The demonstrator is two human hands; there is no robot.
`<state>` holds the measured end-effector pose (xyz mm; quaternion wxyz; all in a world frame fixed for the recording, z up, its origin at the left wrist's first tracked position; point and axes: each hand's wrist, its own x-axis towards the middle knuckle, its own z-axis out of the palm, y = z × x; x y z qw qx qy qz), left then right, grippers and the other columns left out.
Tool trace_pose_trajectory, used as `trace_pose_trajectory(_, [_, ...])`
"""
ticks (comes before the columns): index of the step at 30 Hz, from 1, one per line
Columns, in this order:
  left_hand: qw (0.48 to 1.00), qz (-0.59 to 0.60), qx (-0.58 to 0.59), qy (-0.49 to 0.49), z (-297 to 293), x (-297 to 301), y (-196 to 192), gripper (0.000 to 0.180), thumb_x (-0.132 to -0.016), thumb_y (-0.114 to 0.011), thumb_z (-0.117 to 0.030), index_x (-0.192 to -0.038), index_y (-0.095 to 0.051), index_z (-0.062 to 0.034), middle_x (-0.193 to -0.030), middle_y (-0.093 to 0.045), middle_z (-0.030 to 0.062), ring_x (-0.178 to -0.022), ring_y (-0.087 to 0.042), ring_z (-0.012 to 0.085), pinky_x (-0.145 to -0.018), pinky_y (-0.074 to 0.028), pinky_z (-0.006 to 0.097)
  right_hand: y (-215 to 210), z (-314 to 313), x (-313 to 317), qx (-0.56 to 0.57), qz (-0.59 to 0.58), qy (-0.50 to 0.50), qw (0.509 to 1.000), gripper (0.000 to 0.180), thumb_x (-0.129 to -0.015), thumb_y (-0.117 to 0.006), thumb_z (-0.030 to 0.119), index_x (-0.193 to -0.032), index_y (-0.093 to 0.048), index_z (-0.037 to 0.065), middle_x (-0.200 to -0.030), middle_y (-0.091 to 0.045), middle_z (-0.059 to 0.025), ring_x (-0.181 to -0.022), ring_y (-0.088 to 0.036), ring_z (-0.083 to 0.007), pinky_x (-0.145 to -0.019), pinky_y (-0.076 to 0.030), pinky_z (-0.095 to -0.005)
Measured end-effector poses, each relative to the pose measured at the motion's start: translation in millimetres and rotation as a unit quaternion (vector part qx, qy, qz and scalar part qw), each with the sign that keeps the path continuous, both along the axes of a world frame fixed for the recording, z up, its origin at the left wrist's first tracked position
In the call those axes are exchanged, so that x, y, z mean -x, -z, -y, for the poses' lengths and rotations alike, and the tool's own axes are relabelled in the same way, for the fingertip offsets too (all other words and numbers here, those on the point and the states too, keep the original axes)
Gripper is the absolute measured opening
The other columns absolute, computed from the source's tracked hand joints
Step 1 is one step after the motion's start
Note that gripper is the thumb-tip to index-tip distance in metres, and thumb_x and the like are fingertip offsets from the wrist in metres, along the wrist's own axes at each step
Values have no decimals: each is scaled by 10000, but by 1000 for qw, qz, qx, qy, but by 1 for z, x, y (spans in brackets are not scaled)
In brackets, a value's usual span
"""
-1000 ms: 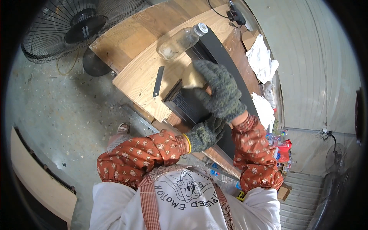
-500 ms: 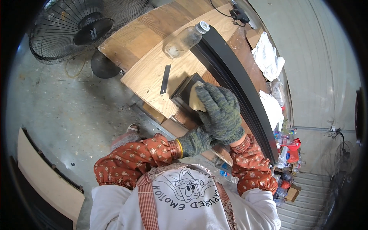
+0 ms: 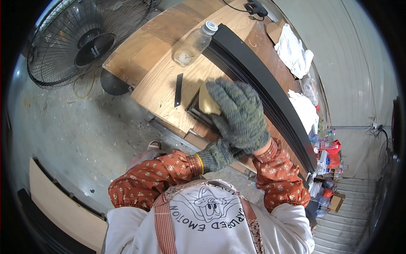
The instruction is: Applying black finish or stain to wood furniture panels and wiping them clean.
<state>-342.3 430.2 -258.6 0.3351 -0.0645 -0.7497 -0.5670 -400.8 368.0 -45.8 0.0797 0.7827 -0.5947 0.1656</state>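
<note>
Coarse-knit gloves (image 3: 243, 112), cream pad (image 3: 207, 101) perhaps of foam, matt black strip (image 3: 265, 76), grained wooden board (image 3: 158, 91).

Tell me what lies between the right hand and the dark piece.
A tan pad, under the fingers of the right hand and over the dark piece; the head view shows it.

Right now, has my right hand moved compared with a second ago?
Yes. Judged against the clear bottle on the table, your right hand is farther away, closer to you.

Downward fisheye view, head height.
</note>
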Motion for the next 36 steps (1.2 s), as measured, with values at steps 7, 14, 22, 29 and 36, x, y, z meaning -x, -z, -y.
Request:
trace_pose_trajectory(7, [919,219,325,-38,-7,3,15,491,-978,-418,-253,-1438,-327,-107,-1451,-368,115,-1330,-364,274,-1119,-301,380,16,-14,5,8,-16,18,1000,690,-672,-783,276,-1282,-535,68,-1292,-533,-148,-1028,-592,-311,-839,-487,-426])
trace_pose_trajectory(14, [907,199,370,-44,24,-37,-3,574,-920,-505,-269,-1429,-329,-72,-1449,-368,137,-1324,-369,305,-1115,-301,415,40,-29,-17,57,1,89,994,454,-849,-485,156,-1296,-527,90,-1276,-541,-121,-1109,-545,-299,-913,-440,-451])
trace_pose_trajectory(22, [881,138,453,-20,42,-19,-43,678,-855,-603,-287,-1420,-331,-31,-1446,-369,161,-1316,-375,341,-1110,-300,456,28,-72,42,186,147,183,954,416,-820,-545,156,-1227,-570,73,-1040,-590,-133,-895,-588,-300,-762,-481,-416])
trace_pose_trajectory(29, [825,118,550,58,42,39,-29,930,-688,-754,-359,-1428,-313,-7,-1460,-322,223,-1338,-302,473,-1110,-213,607,73,-173,77,216,185,424,860,560,-700,-709,145,-1241,-572,94,-1197,-601,-149,-1065,-595,-312,-924,-458,-427])
trace_pose_trajectory(36, [807,85,571,122,-38,129,-54,855,-662,-774,-278,-1369,-396,18,-1403,-393,264,-1313,-343,469,-1104,-233,582,92,-379,52,191,187,673,690,604,-741,-748,225,-1277,-535,45,-1246,-581,-161,-1135,-553,-335,-1000,-410,-424])
